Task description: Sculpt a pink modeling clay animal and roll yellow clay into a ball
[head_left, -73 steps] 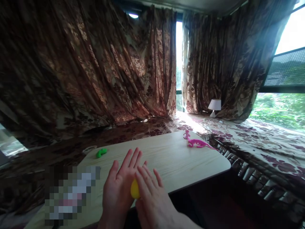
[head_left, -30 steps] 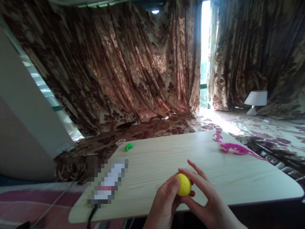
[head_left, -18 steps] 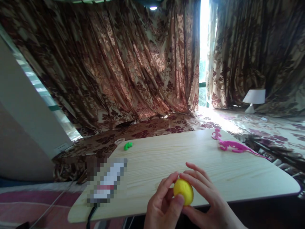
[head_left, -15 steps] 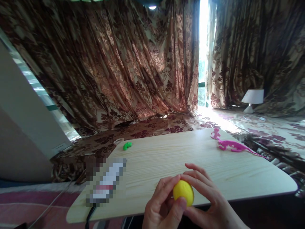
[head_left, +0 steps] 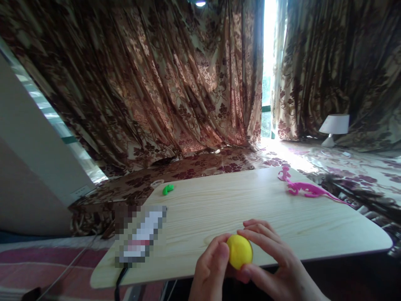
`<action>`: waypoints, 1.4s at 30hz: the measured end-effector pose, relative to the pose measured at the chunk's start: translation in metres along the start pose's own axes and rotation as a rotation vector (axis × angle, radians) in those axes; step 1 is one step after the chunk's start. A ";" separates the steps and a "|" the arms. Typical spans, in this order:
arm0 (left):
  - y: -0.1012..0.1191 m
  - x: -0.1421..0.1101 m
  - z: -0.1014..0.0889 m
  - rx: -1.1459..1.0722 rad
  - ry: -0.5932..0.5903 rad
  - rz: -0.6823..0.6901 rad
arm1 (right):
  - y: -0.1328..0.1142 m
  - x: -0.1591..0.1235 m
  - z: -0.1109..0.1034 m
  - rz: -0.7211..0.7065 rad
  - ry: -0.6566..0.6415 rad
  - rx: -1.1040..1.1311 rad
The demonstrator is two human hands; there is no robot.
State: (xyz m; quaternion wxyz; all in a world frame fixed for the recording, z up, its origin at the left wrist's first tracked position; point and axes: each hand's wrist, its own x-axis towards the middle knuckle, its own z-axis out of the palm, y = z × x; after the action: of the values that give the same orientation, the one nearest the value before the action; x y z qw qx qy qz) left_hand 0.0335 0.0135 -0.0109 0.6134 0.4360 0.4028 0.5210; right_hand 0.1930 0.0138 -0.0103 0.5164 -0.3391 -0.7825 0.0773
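A round yellow ball (head_left: 239, 251) with a smooth face and a thin darker rim on its right side is held between my two hands above the table's near edge. My left hand (head_left: 210, 267) is closed against its left side, the thumb beside it and the other fingers partly hidden. From the right, my right hand (head_left: 275, 255) grips it, with the thumb at the lower edge and a fingertip at the top. Its remaining fingers reach forward over the tabletop. What lies under the ball is hidden.
On the pale wooden table (head_left: 203, 209) lie a small green curved piece (head_left: 168, 190), a pixel-blurred long object (head_left: 142, 234) with a black cord (head_left: 120, 280), and a pink long-tailed toy (head_left: 305, 189). Behind stand a white lamp (head_left: 334, 124) and patterned curtains (head_left: 175, 83).
My left thumb has moved from the ball's front to its left side, baring more of its face. The ball has turned slightly. My right hand still grips it.
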 end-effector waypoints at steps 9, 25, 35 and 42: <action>-0.003 0.000 -0.002 0.063 -0.003 -0.032 | 0.005 -0.007 0.010 -0.037 -0.032 -0.044; -0.015 0.004 0.005 -0.155 -0.181 -0.052 | 0.007 -0.004 0.026 -0.115 -0.071 -0.065; -0.013 0.002 0.004 -0.349 -0.258 -0.277 | 0.005 -0.003 0.022 -0.095 -0.158 -0.072; -0.019 0.004 0.001 -0.285 -0.154 -0.075 | 0.005 -0.003 0.017 -0.077 -0.125 -0.092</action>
State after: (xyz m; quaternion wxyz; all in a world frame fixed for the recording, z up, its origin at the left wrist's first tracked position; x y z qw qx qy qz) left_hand 0.0406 0.0154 -0.0287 0.7172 0.3679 0.2926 0.5145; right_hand 0.1812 0.0200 -0.0227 0.4530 -0.3268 -0.8284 0.0422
